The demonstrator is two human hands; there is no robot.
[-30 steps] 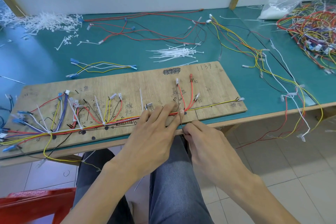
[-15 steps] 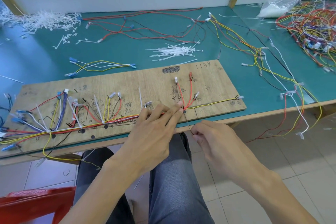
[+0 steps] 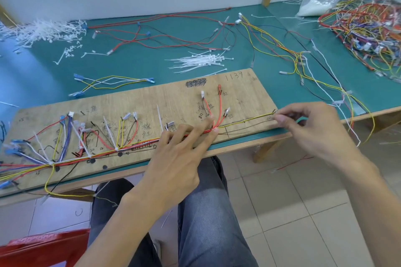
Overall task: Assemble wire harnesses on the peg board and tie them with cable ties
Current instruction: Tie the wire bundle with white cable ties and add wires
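Green matting covers the bench (image 3: pixel 134 67), with the peg board (image 3: pixel 173 102) lying along its near edge. At the board's left the wire harness (image 3: pixel 121 149) already wears white ties. The left hand (image 3: pixel 180 158) lies flat, fingers straight and spread, pressing the bundle where the red leads branch, likely to stop it shifting. Loose cable ties (image 3: pixel 201 60) wait behind. The right hand (image 3: pixel 310 128) pinches the end of a thin wire (image 3: pixel 249 124) at the board's right corner, holding it taut along its route, I'd judge.

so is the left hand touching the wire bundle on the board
Touching. The head view shows the left hand pressing its straight fingers down on the wire bundle where the red wires branch off.
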